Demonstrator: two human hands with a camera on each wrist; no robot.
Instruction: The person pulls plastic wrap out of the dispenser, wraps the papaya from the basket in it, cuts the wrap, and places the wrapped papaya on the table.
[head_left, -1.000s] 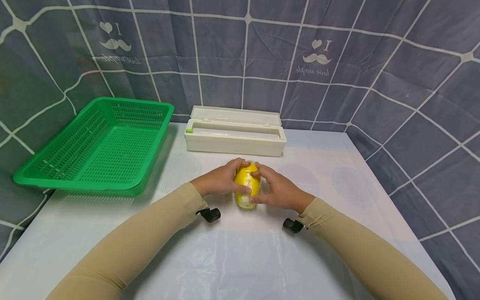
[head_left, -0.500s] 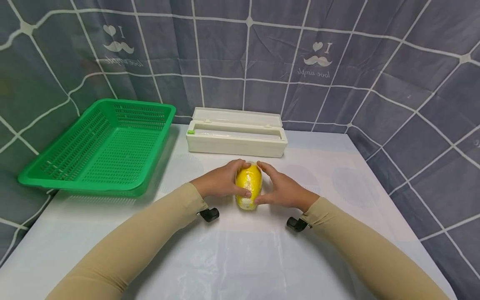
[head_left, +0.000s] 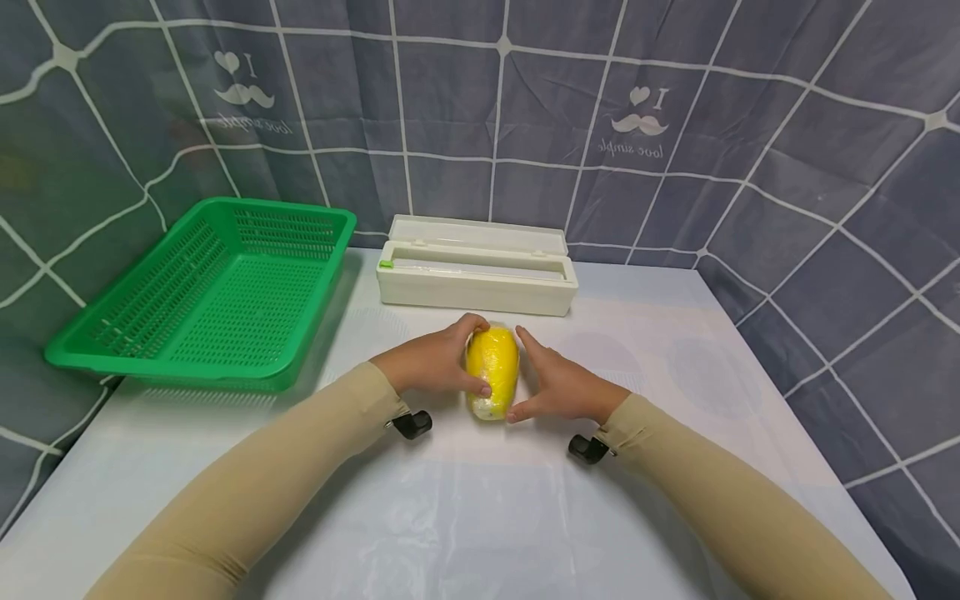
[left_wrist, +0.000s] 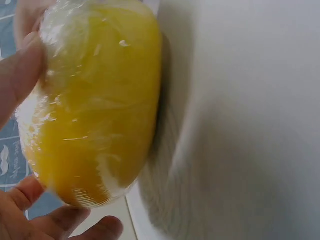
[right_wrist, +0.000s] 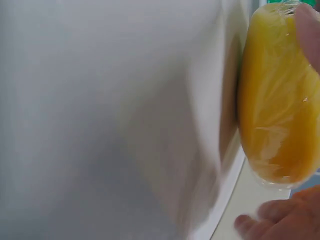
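A yellow oblong fruit (head_left: 492, 367), wrapped in shiny clear film, lies on the white table in the head view. My left hand (head_left: 431, 362) holds it from the left side, thumb at the near end and fingers at the far end. Film bunches near the left thumb (left_wrist: 22, 70) in the left wrist view. On the other side, my right hand (head_left: 558, 379) is spread, its fingertips just off the fruit. The right wrist view shows the right fingers (right_wrist: 275, 220) apart from the wrapped end. The fruit's underside is hidden.
Behind the hands stands a white film dispenser box (head_left: 476, 292) with its lid up and a roll inside. A green plastic basket (head_left: 172, 367) sits at the left. A grey grid-patterned curtain (head_left: 450, 100) borders the table (head_left: 480, 517).
My right hand's fingers have come off the fruit and opened out. The fruit has shifted slightly left with my left hand, which keeps its hold.
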